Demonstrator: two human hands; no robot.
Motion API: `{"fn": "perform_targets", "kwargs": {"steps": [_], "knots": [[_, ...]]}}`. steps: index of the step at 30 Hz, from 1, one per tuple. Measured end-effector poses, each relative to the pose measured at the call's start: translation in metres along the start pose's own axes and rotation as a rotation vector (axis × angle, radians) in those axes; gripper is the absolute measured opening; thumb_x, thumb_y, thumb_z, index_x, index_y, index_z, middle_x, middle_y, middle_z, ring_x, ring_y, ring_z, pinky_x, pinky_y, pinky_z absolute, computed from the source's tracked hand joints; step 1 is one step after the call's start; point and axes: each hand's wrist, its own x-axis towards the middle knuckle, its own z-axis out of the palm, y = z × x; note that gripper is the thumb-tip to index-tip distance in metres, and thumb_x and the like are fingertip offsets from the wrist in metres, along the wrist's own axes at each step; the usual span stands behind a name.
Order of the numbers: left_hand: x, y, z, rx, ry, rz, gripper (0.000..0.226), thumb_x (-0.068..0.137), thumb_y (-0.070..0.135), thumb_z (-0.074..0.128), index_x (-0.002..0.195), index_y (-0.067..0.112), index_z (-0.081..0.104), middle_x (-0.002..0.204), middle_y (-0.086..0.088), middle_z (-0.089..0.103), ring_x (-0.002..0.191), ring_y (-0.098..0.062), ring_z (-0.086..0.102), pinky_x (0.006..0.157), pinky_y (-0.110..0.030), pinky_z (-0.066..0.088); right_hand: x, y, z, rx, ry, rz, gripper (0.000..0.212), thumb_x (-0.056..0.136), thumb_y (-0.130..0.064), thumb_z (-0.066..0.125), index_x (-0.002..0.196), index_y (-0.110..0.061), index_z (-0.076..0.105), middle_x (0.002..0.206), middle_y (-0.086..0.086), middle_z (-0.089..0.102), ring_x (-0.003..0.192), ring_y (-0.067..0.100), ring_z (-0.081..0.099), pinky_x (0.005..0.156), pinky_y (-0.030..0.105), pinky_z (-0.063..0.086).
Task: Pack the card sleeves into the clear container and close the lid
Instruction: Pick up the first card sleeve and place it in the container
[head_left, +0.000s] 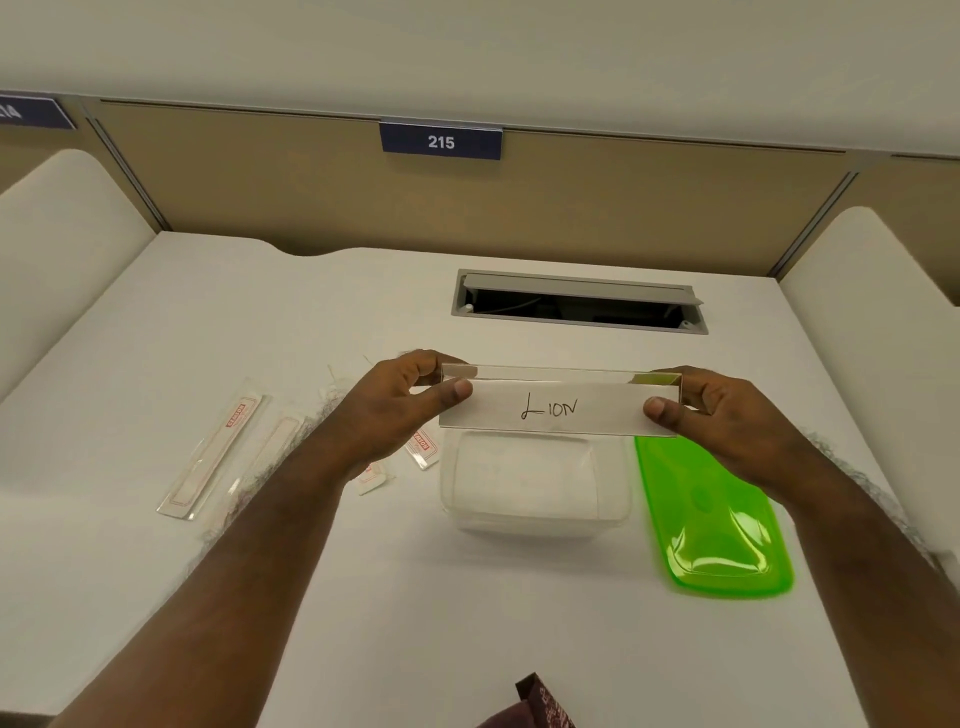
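The left forearm covers part of the flat packaged card sleeves (213, 449) lying toward the left edge of the white bench (363, 597); how many lie there cannot be told. A dark maroon object (540, 704) is cut off at the near edge. The left hand (400, 410) and right hand (727, 415) each pinch one end of a long clear card sleeve holding a white card lettered "LION" (558, 408), lifted level above the far rim of the open clear rectangular plastic container (535, 480). The translucent green lid (711, 525) lies just right of it.
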Motion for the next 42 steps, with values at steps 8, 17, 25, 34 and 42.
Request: {"fn": "perform_targets", "kwargs": {"steps": [8, 17, 25, 34, 42], "knots": [[0.022, -0.025, 0.021, 0.227, 0.094, 0.000, 0.022, 0.085, 0.034, 0.070, 0.107, 0.033, 0.070, 0.102, 0.012, 0.055, 0.085, -0.005, 0.055, 0.070, -0.015, 0.039, 0.013, 0.039, 0.010, -0.234, 0.125, 0.051, 0.029, 0.075, -0.034, 0.077, 0.103, -0.032, 0.069, 0.107, -0.009, 0.064, 0.104, 0.012, 0.057, 0.094, 0.029, 0.042], [0.050, -0.072, 0.044, 0.666, 0.058, -0.024, 0.030, 0.082, 0.045, 0.069, 0.111, 0.035, 0.070, 0.113, 0.006, 0.060, 0.111, -0.017, 0.054, 0.094, -0.036, 0.036, 0.034, 0.090, 0.042, -0.803, 0.121, 0.137, 0.037, 0.075, -0.057, 0.067, 0.109, -0.042, 0.068, 0.115, -0.016, 0.068, 0.113, 0.016, 0.048, 0.090, 0.039, 0.027], [0.056, -0.085, 0.062, 1.214, 0.039, -0.002, 0.029, 0.083, 0.048, 0.065, 0.108, 0.034, 0.070, 0.110, 0.010, 0.068, 0.104, -0.020, 0.056, 0.086, -0.036, 0.029, 0.047, 0.101, 0.073, -1.297, -0.014, 0.042, 0.030, 0.087, -0.051, 0.054, 0.107, -0.033, 0.069, 0.106, -0.009, 0.072, 0.103, 0.021, 0.053, 0.081, 0.040, 0.019], [0.055, -0.081, 0.096, 1.505, -0.102, 0.011, 0.029, 0.067, 0.000, 0.058, 0.056, 0.015, 0.036, 0.065, 0.003, 0.062, 0.074, -0.023, 0.037, 0.085, -0.038, 0.032, 0.062, 0.088, 0.103, -1.477, -0.170, 0.121, 0.016, 0.076, -0.015, 0.056, 0.088, -0.022, 0.066, 0.094, -0.002, 0.068, 0.100, 0.027, 0.052, 0.098, 0.047, 0.028], [0.063, -0.078, 0.106, 1.576, -0.149, -0.047, 0.022, 0.074, 0.010, 0.062, 0.067, 0.021, 0.044, 0.072, 0.006, 0.061, 0.083, -0.022, 0.044, 0.093, -0.037, 0.031, 0.068, 0.089, 0.109, -1.542, -0.210, 0.138, 0.024, 0.076, -0.019, 0.059, 0.100, -0.022, 0.065, 0.104, 0.002, 0.066, 0.106, 0.029, 0.050, 0.104, 0.051, 0.025]]}}
